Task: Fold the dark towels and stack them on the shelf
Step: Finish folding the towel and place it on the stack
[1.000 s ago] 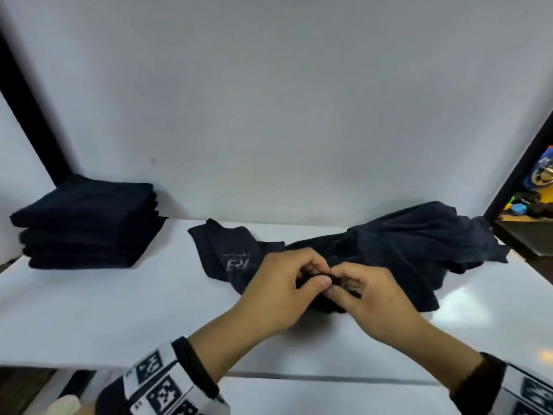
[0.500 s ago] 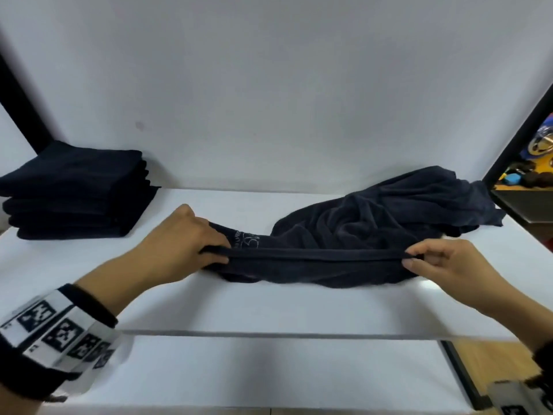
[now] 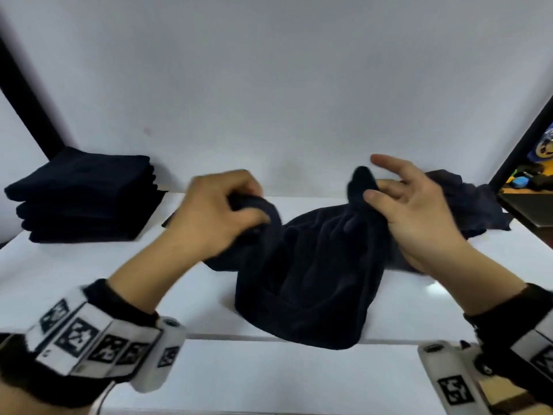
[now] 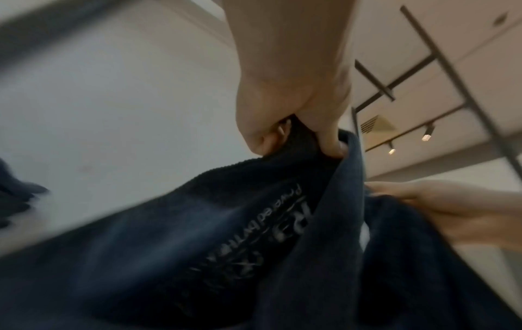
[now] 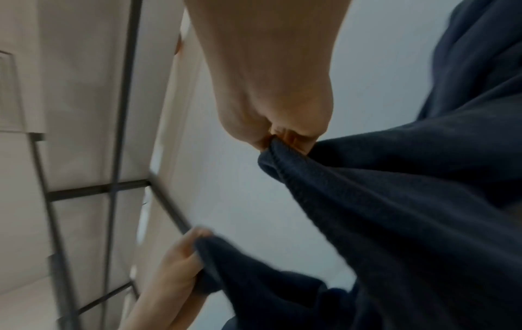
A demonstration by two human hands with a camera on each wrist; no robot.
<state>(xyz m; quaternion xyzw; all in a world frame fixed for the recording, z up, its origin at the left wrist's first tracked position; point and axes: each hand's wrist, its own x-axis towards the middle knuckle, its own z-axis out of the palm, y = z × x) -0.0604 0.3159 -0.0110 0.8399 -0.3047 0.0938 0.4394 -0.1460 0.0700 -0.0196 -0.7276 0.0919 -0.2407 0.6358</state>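
Observation:
A dark navy towel (image 3: 308, 283) hangs between my two hands over the white shelf (image 3: 74, 265), its lower part sagging past the front edge. My left hand (image 3: 221, 217) grips one upper corner in curled fingers. My right hand (image 3: 398, 205) pinches the other corner between thumb and finger, the other fingers spread. The left wrist view shows the left hand (image 4: 293, 125) clutching the towel (image 4: 226, 245), which bears a pale printed logo. Seen from the right wrist, my right hand (image 5: 279, 134) pinches the towel's hem (image 5: 395, 212). A stack of folded dark towels (image 3: 83, 190) sits at the shelf's back left.
More crumpled dark towels (image 3: 466, 205) lie at the back right of the shelf, behind my right hand. A black frame post (image 3: 27, 97) rises at the left and another (image 3: 520, 124) at the right. Coloured clutter (image 3: 532, 172) sits beyond the right post.
Both hands have lifted the towel's top edge off the shelf and moved closer together, so the stretched edge now sags in the middle and the towel hangs over the front.

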